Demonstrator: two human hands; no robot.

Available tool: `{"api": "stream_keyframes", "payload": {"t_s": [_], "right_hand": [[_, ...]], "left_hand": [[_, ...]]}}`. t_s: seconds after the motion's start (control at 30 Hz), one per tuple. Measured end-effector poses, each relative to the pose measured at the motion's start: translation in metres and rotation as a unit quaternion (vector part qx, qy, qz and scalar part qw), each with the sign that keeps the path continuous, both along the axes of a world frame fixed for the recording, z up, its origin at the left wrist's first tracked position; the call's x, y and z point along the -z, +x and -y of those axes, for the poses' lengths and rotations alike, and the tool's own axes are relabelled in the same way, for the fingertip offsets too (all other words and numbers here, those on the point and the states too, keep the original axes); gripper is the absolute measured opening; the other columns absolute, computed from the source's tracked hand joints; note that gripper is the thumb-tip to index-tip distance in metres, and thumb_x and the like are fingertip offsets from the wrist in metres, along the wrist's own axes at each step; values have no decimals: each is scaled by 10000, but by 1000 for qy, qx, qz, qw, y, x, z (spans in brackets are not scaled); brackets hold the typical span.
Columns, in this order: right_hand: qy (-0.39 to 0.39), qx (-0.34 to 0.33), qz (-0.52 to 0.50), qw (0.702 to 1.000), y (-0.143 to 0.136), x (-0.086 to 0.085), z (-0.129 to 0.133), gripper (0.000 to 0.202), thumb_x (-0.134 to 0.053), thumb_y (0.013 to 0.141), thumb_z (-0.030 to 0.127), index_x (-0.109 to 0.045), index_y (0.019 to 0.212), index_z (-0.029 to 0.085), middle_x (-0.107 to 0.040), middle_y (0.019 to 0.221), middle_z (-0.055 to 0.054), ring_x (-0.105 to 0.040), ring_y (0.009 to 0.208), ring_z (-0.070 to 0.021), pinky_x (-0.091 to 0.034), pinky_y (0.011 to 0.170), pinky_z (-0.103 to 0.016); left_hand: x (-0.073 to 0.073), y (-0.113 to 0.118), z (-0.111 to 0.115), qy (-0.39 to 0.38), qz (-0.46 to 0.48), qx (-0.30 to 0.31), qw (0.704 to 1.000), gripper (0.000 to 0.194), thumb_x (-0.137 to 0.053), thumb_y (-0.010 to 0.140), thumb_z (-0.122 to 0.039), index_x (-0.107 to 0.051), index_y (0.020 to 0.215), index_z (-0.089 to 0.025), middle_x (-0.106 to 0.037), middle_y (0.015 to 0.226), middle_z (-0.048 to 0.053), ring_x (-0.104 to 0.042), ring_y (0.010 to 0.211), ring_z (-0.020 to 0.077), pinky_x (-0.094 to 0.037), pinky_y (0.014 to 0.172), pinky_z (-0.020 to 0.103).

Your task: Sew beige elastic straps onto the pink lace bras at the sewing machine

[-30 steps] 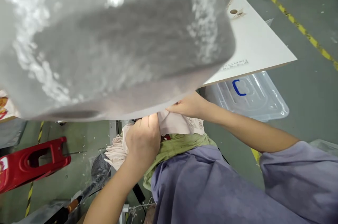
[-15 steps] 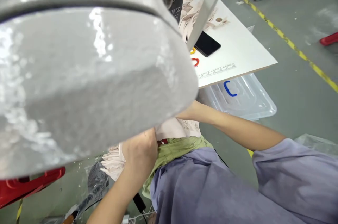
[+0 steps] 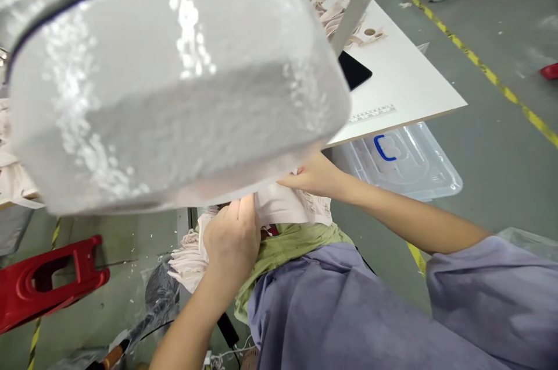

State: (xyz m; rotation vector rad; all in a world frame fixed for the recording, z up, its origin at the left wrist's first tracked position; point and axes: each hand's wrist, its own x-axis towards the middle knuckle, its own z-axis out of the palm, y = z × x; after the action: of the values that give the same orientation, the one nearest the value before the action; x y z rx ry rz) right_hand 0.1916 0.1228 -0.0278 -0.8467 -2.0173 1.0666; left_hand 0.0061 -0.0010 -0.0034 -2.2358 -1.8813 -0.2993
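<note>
A big, glossy pale-grey machine head fills the upper left and hides what lies under it. Just below its lower edge, my left hand is closed on a pale pink piece of fabric; its fingertips are partly hidden. My right hand pinches the same fabric on its right side, near a patterned, lace-like edge. The fabric hangs over my lap, above a green cloth. A bunch of pale pink pieces hangs to the left of my left hand.
On the white tabletop lie a black phone, a clear ruler and pink strips. Beneath it is a clear lidded box. A red plastic stool stands at the left, a white post at the table.
The view has shifted, so the machine head sits higher and uncovers more of both hands and the fabric. The red stool shows more fully. Both hands stay at the fabric.
</note>
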Motion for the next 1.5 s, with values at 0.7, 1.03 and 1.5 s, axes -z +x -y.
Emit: {"api": "stream_keyframes", "payload": {"t_s": [0.7,1.03,1.5], "right_hand": [[-186,-180,-42,965,4,-12,109,306,-558,983,383,-544,747,189,-497,643,48,-436,565,-79,-361,540,-215],[-566,-28,-263,781,-85,59,111,402,-773,772,518,-620,976,206,-584,827,6,-576,739,-121,-535,769,-281],[7,-5,-27,1000,-45,91,127,125,-667,902,333,-666,905,208,-653,826,-34,-620,728,-160,-533,661,-292]], "left_hand": [[-11,-38,22,-376,577,19,725,299,-585,936,-452,-723,988,-192,-742,952,73,-678,867,213,-538,787,327],[-1,-73,54,-256,387,-101,880,250,-508,977,-372,-699,970,-210,-720,938,45,-636,845,184,-479,734,292],[71,-20,60,-150,548,-180,803,295,-487,983,-386,-682,962,-166,-715,888,46,-640,823,171,-483,773,278]]}}
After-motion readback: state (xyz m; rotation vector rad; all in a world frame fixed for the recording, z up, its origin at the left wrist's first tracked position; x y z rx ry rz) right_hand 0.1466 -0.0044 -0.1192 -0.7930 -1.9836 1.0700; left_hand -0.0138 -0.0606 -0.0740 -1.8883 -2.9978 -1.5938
